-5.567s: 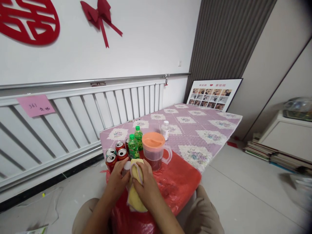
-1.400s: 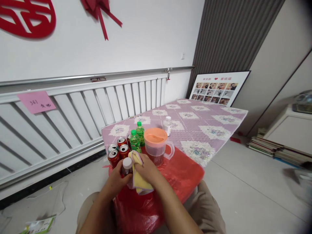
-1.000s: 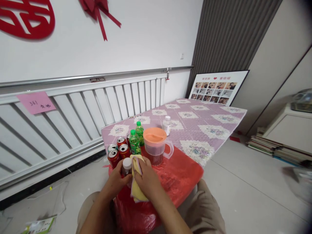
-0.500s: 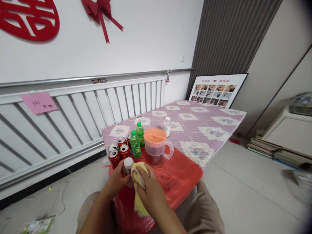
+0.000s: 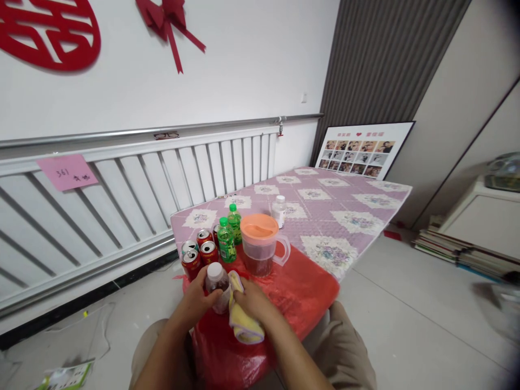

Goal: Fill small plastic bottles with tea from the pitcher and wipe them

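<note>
My left hand (image 5: 197, 303) is wrapped round the left side of a clear bottle (image 5: 218, 290) with a white cap, upright on the red plastic sheet (image 5: 296, 292). Bunched in my right hand (image 5: 252, 299) is a yellow cloth (image 5: 245, 325), which touches the bottle's right side and hangs down. Just beyond stand several drink cans (image 5: 190, 262), two green bottles (image 5: 226, 244) and a clear jug (image 5: 259, 254) with an orange lid. My right fingertips are partly hidden by the cloth.
A white bottle (image 5: 278, 211) stands behind the jug on the purple patterned tablecloth (image 5: 312, 195). A white radiator (image 5: 154, 179) runs along the wall at the left. A photo board (image 5: 361, 149) leans at the back, and stacked books (image 5: 455, 254) lie at the right.
My right hand and the cloth have shifted slightly right, from the bottle's upper front to its side. More of the bottle shows. The cloth's lower end has swung right and up.
</note>
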The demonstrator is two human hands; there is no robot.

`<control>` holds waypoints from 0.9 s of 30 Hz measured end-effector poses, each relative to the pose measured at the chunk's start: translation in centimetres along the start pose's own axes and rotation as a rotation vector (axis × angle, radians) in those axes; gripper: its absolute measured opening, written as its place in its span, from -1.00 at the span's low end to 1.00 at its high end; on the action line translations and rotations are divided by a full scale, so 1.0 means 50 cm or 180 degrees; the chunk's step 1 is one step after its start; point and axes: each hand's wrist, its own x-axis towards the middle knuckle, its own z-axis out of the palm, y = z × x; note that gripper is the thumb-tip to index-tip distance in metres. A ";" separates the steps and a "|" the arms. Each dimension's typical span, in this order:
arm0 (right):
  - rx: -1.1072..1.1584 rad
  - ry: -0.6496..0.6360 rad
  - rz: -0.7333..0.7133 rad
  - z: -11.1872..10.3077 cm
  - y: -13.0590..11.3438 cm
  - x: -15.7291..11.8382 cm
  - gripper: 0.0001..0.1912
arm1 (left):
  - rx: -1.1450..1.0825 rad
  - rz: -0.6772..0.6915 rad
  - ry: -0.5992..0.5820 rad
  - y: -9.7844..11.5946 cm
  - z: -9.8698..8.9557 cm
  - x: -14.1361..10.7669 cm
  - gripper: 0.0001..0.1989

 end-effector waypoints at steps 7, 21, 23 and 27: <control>0.0041 0.0300 -0.0300 -0.006 -0.038 -0.013 -0.41 | -0.0036 0.0020 -0.0064 -0.003 -0.003 0.002 -0.40; -0.0299 0.0210 0.0111 0.037 0.008 -0.032 -0.46 | -0.0057 0.0006 -0.0266 0.007 -0.023 0.008 -0.42; -0.0358 0.0161 0.0124 0.036 0.003 -0.036 -0.45 | -0.0070 -0.0001 -0.0383 0.009 -0.040 0.014 -0.41; -0.0419 0.0098 0.0163 0.034 -0.008 -0.039 -0.45 | 0.0003 -0.0031 -0.0307 0.006 -0.065 0.021 -0.39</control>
